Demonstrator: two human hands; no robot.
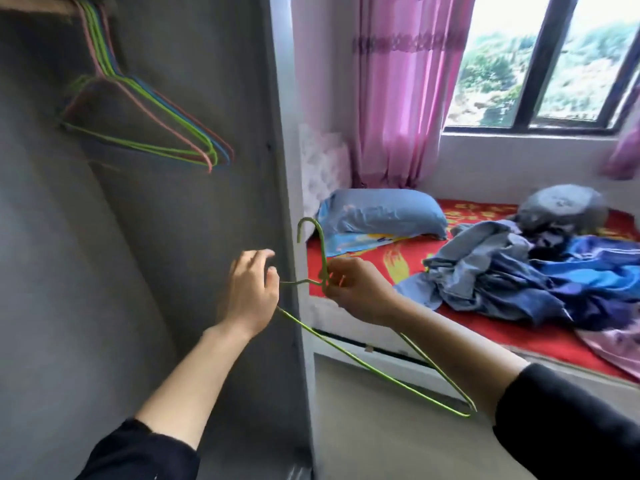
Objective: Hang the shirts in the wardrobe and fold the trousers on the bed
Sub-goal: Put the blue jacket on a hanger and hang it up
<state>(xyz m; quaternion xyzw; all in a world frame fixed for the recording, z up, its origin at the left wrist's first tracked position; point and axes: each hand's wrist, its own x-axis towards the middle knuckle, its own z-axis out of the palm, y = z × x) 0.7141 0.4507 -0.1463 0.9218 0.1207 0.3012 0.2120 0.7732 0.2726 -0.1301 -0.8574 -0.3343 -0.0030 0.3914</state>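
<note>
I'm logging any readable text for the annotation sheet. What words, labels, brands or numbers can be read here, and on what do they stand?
None can be read.
Red bedsheet: yellow printed shapes, a pattern rather than letters as far as can be told.
Blue pillow: coloured print on the cloth beneath it, too blurred to tell if any is text.
Green hanger in the right hand, clothes pile, wardrobe hangers: no label or marking shows.

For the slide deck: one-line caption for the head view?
Right hand pinches a green hanger at its neck, left hand open beside it; clothes heaped on the bed.
</note>
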